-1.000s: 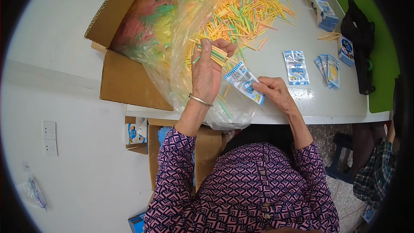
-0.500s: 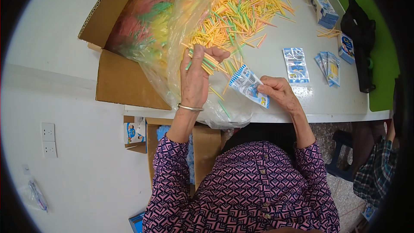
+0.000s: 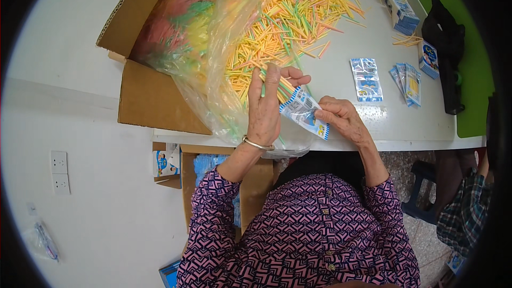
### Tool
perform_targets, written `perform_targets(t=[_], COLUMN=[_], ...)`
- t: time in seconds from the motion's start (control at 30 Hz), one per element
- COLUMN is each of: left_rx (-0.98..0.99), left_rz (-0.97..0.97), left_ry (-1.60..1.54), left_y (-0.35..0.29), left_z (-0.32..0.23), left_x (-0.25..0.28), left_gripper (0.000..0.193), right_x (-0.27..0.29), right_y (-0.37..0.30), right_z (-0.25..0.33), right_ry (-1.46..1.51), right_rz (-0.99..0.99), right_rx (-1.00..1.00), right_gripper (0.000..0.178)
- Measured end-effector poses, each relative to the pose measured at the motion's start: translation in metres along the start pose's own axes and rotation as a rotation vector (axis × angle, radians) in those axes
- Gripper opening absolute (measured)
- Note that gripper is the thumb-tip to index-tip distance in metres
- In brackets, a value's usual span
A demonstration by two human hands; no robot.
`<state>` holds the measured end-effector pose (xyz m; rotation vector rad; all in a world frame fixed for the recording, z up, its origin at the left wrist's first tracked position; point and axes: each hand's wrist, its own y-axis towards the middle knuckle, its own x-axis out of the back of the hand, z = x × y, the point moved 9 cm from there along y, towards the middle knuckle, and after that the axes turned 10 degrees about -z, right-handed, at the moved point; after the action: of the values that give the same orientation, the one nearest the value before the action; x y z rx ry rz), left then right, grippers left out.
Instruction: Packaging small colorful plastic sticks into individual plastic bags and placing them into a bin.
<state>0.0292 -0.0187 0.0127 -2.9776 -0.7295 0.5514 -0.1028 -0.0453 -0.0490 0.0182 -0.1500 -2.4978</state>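
My left hand (image 3: 265, 104), with a metal bangle at the wrist, is closed around a small bunch of thin yellow, orange and green sticks (image 3: 284, 86). Their lower ends meet the upper edge of a blue-and-white striped packet (image 3: 303, 112); whether any are inside it I cannot tell. My right hand (image 3: 344, 119) pinches that packet at its right side, between thumb and fingers. Just beyond my left hand spreads a large heap of the same pastel sticks (image 3: 298, 16), partly on clear plastic (image 3: 221, 37).
An open cardboard box (image 3: 160, 96) with bagged sticks stands at the left. On the white table (image 3: 341, 69) lie a flat packet (image 3: 366, 80), several filled packets (image 3: 408, 85), small boxes (image 3: 402, 13) and a black object (image 3: 445, 37). Another person's plaid sleeve (image 3: 469, 213) shows at the lower right.
My left hand has moved right and slightly nearer, bringing the sticks to the packet's upper edge. My right hand and the packet have shifted slightly left.
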Motion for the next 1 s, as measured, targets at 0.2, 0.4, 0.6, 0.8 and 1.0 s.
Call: perform_targets(t=[0.2,0.4,0.6,0.8,1.0], left_rx=[-0.052,-0.055,-0.027,-0.255,-0.284], left_rz=[-0.013,0.017,0.013,0.132,0.118], left_ry=[0.030,0.141,0.018,0.136,0.191], left_y=[-0.011,-0.017,-0.015,-0.028,-0.024], left_z=[0.004,0.012,0.013,0.002,-0.001], left_x=[0.001,0.004,0.014,0.007,0.012], left_gripper=[0.045,0.045,0.031,0.024,0.025], right_x=[0.003,0.001,0.001,-0.001,-0.002], right_y=[-0.002,-0.004,-0.004,-0.006,-0.008], right_z=[0.001,0.007,0.014,0.016,0.019], right_ry=[0.077,-0.021,-0.164,-0.139,-0.177], right_rz=[-0.041,-0.075,-0.103,-0.121,-0.109], right_rx=[0.000,0.082,0.206,0.245,0.296], right_gripper=[0.020,0.020,0.018,0.018,0.016])
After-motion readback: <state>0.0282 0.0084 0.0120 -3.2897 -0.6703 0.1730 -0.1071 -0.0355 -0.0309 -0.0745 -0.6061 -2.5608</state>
